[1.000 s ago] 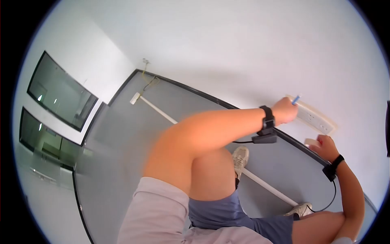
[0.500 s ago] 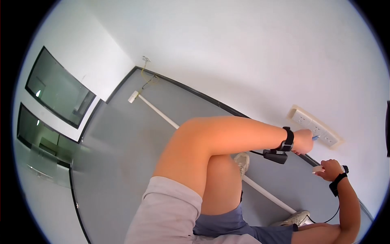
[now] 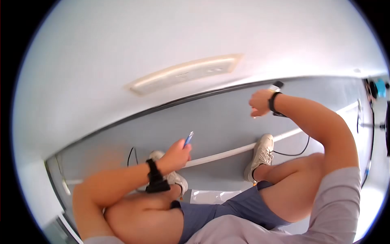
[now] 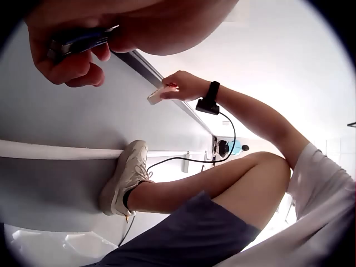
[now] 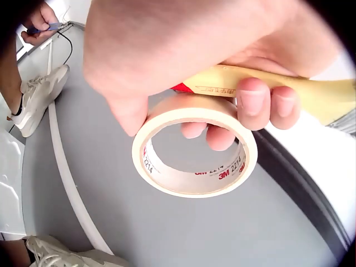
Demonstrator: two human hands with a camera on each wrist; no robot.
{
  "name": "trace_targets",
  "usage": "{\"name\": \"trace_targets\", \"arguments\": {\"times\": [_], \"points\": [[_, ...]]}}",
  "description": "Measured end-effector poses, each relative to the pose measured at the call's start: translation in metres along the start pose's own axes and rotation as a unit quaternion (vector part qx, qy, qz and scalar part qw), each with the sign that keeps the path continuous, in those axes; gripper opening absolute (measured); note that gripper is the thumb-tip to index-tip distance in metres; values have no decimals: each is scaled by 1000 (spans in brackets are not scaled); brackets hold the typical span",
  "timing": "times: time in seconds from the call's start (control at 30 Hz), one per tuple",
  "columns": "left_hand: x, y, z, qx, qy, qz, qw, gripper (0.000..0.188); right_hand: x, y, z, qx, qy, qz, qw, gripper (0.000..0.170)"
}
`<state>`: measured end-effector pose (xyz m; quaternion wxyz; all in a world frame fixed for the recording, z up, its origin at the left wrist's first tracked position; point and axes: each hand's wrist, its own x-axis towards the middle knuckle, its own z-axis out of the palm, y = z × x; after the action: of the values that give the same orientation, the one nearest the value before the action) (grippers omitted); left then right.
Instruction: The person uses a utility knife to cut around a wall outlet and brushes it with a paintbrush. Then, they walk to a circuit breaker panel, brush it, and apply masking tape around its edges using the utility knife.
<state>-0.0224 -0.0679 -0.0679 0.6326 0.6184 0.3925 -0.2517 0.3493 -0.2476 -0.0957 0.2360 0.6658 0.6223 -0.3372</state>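
My left hand (image 3: 174, 156) grips a slim blue tool (image 3: 188, 139) with a pale tip; up close in the left wrist view the tool (image 4: 78, 42) looks dark, with curled fingers around it. The right hand (image 3: 261, 101) is farther right, near the wall base. In the right wrist view, that hand (image 5: 183, 50) pinches a cream roll of masking tape (image 5: 251, 161) marked 3M 2214, and also holds a yellow handle (image 5: 222, 80) with a red part, bristles at its far end. On the wall, tape borders a long socket strip (image 3: 183, 76).
A white trunking strip (image 3: 221, 155) crosses the grey floor between the wall and my body. My shoes (image 3: 262, 156) stand by it, with black cables nearby. A clear plastic tray (image 3: 213, 197) lies between the legs. Dark skirting (image 3: 162, 108) lines the wall.
The head view has swung round, showing both legs and the strip from the front. My left hand has moved away from the socket strip with the blue tool; the hands are farther apart.
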Motion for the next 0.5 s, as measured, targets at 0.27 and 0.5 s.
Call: {"name": "trace_targets", "arguments": {"times": [0.27,0.5], "points": [[25,31,-10,88,-87,-1,992,24,39,5,103,108,5,25,994,46],[88,50,-12,301,-154,78,938,25,31,8,117,173,27,22,984,46]]}}
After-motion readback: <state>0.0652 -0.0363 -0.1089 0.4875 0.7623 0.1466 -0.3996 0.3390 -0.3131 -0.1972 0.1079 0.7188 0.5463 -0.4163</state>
